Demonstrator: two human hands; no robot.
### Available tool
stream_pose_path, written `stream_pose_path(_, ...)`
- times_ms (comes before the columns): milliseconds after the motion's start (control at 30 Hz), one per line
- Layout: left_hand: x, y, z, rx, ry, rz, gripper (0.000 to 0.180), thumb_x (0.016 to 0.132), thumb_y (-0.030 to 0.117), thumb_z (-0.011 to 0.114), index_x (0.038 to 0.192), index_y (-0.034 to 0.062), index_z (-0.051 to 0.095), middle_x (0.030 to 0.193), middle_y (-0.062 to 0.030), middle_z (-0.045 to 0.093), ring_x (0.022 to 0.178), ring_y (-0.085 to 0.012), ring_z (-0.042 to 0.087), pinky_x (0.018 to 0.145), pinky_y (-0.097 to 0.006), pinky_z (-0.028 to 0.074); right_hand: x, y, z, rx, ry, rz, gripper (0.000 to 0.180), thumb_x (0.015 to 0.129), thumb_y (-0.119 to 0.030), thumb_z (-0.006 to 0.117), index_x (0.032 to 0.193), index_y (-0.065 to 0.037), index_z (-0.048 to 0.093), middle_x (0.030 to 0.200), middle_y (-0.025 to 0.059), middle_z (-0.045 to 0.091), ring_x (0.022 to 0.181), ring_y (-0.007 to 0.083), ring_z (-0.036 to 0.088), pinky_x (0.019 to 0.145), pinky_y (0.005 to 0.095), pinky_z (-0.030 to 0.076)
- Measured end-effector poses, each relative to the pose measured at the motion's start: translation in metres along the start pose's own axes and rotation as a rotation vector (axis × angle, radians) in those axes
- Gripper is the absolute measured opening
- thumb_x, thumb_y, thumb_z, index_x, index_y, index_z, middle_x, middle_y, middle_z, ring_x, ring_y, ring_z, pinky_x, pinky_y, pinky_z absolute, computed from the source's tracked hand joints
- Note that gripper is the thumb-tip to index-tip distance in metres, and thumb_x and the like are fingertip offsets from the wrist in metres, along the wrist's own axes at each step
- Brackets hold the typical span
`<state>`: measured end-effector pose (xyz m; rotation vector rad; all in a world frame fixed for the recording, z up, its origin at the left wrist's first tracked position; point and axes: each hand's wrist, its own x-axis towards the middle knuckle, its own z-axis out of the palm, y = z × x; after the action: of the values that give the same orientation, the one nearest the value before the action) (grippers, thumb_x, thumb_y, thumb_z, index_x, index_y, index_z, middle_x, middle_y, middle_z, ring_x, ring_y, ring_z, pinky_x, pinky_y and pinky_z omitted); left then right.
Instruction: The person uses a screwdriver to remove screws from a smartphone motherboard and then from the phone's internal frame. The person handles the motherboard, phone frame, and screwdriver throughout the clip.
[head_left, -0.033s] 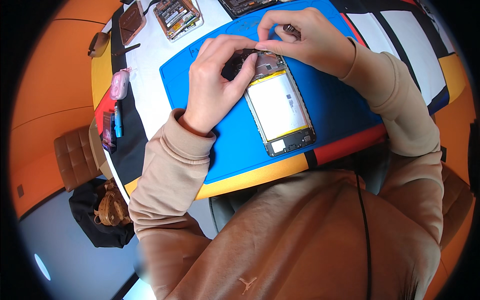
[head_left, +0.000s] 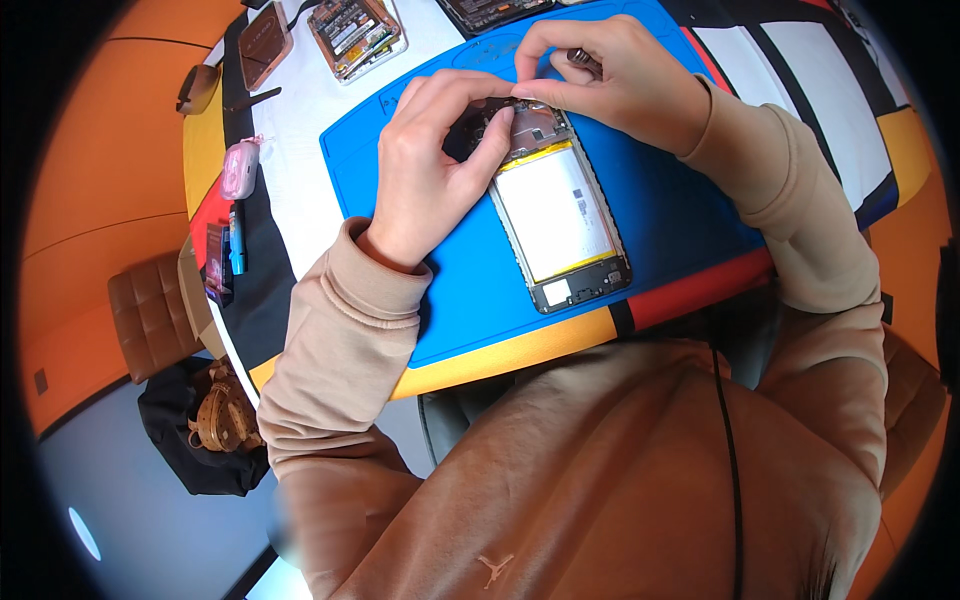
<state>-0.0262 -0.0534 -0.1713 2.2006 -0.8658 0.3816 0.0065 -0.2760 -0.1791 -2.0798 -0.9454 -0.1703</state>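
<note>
An opened phone [head_left: 555, 215] lies on a blue work mat [head_left: 460, 305], its back off. The white battery with yellow edges fills its middle, and a dark circuit board is at the far end. My left hand [head_left: 435, 150] curls around that far end, thumb on the board side and fingers along the top edge. Thumb and index finger of my right hand [head_left: 600, 80] meet at the same top edge, close to my left fingertips. A small tool with a dark, ribbed metallic end [head_left: 584, 62] sits in the right hand's grip; its tip is hidden.
Beyond the mat are another opened phone [head_left: 355, 38], a brown phone back panel [head_left: 265, 45] and a dark device [head_left: 490, 14]. Along the left edge lie sunglasses [head_left: 198, 90], a pink case [head_left: 240, 170], a blue pen-like item [head_left: 237, 240] and a small dark box [head_left: 218, 262].
</note>
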Motion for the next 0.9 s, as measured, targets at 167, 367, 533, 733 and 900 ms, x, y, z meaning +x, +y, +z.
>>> stream_pose_path(167,0.0,0.002,-0.001,0.018,-0.018,0.006,0.018,0.086,0.005,0.07,0.103,0.0017,0.07,0.102,-0.0089,0.07,0.088,-0.0195,0.063,0.081,-0.029,0.05,-0.001,0.001,0.0,0.004,-0.001,-0.003,0.01,0.093,-0.018,0.07,0.099,-0.011,0.068,0.055,-0.0027,0.037,0.052,0.0049,0.033,0.048,0.0224,0.024)
stream_pose_path(367,0.0,0.001,0.0,-0.001,-0.024,-0.023,0.017,0.086,0.006,0.066,0.102,0.003,0.07,0.101,-0.0091,0.068,0.089,-0.0224,0.06,0.079,-0.031,0.05,0.009,-0.002,-0.017,-0.049,0.002,0.059,0.017,0.093,-0.016,0.067,0.106,-0.006,0.065,0.062,0.0027,0.051,0.056,0.0091,0.045,0.053,0.0249,0.036)
stream_pose_path(533,0.0,-0.002,0.001,0.031,-0.036,0.018,0.017,0.086,0.008,0.064,0.102,0.0033,0.07,0.102,-0.0102,0.067,0.092,-0.0244,0.058,0.081,-0.033,0.049,0.017,0.004,-0.034,-0.194,0.164,0.357,0.016,0.084,-0.019,0.069,0.089,-0.004,0.072,0.072,0.017,0.065,0.067,0.029,0.065,0.063,0.0383,0.049)
stream_pose_path(733,0.0,-0.004,0.002,0.034,-0.041,0.031,0.017,0.087,0.006,0.061,0.101,0.003,0.069,0.102,-0.0104,0.067,0.093,-0.026,0.057,0.082,-0.035,0.049,0.016,0.014,-0.037,-0.258,0.166,0.386,0.018,0.088,-0.02,0.065,0.09,-0.003,0.072,0.072,0.0169,0.066,0.069,0.0297,0.066,0.063,0.0393,0.049)
stream_pose_path(900,0.0,-0.006,0.001,0.036,-0.057,0.031,0.023,0.086,-0.001,0.052,0.102,0.0017,0.068,0.103,-0.012,0.065,0.092,-0.0275,0.055,0.082,-0.037,0.048,0.019,0.008,-0.041,0.045,0.281,0.323,0.022,0.095,-0.017,0.058,0.099,0.001,0.069,0.063,0.0059,0.059,0.056,0.0134,0.055,0.053,0.0298,0.043)
